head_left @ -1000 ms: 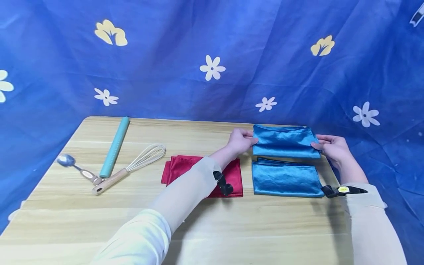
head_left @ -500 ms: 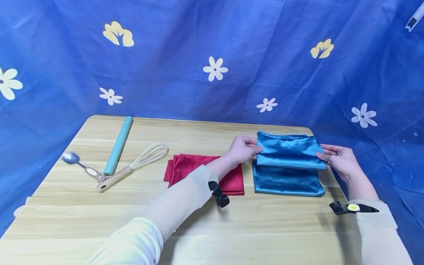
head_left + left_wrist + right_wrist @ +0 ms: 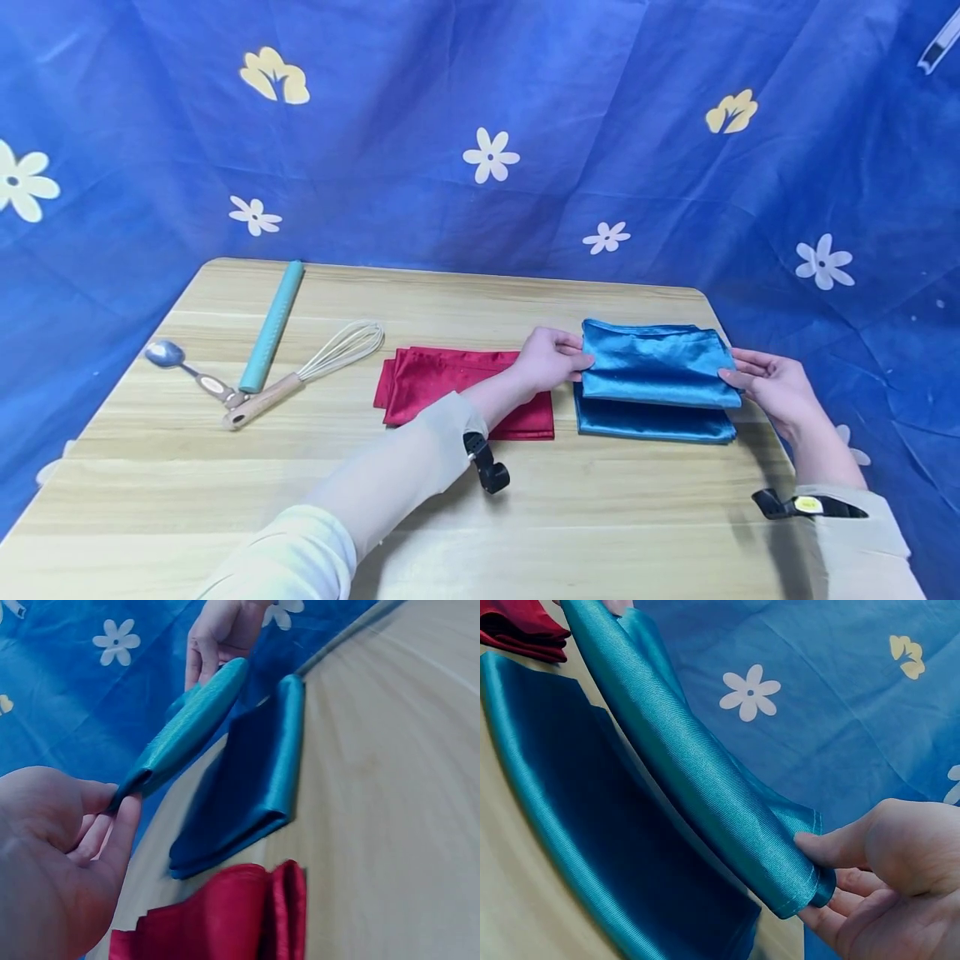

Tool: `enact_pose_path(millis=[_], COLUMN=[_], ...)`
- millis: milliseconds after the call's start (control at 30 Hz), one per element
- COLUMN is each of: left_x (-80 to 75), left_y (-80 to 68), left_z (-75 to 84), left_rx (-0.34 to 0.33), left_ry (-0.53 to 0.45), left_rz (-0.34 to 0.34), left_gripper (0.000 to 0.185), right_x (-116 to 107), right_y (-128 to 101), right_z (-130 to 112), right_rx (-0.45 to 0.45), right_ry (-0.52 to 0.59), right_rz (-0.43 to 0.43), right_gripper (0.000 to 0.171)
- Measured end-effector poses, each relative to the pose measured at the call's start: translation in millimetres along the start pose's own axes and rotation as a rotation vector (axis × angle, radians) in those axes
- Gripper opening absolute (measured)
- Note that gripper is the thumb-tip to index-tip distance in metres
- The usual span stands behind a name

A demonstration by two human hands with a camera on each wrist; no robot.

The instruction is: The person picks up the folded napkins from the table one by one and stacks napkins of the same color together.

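Closer to the near edge of the desk than half a second ago, the held blue cloth now hides the far part of the second blue cloth in the head view, though the wrist views show the two apart. From the left, the spoon, teal rod and whisk lie well clear; next is the folded red cloth, partly hidden by the left sleeve. Fingers of the left hand pinch the held cloth's left end; those of the right hand grasp its right end. Such satiny fabric probably slips easily, so both pinches should catch every layer, with light, even tension between them. Moving both ends together, parallel to the cloth below, should keep the folds square; letting one end lag could skew them.
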State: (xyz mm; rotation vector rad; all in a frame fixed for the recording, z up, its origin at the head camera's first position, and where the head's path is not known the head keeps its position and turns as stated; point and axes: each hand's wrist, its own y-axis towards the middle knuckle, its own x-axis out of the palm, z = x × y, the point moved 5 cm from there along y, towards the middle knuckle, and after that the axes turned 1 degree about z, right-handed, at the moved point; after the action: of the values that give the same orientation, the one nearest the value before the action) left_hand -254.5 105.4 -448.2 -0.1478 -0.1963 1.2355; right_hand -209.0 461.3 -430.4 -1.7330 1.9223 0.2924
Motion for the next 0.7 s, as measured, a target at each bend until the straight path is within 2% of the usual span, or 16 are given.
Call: enact_pose_path(millis=[433, 700], left_x=[3.1, 3.3], left_y=[-11.6, -11.2], left_z=[-19.3, -28.8], left_rx=[-0.026, -0.055], left_ry=[0.091, 0.079], left_rz=[-0.06, -0.057], left_gripper=[0.03, 0.02], right_x=[9.5, 14.0], right_y=[-7.0, -9.8], right_z=[21.0, 28.3], right_rx=[0.021, 0.011], right_ry=[-0.071, -0.098], right_rz=[-0.015, -0.045], right_gripper=[0.071, 0.07])
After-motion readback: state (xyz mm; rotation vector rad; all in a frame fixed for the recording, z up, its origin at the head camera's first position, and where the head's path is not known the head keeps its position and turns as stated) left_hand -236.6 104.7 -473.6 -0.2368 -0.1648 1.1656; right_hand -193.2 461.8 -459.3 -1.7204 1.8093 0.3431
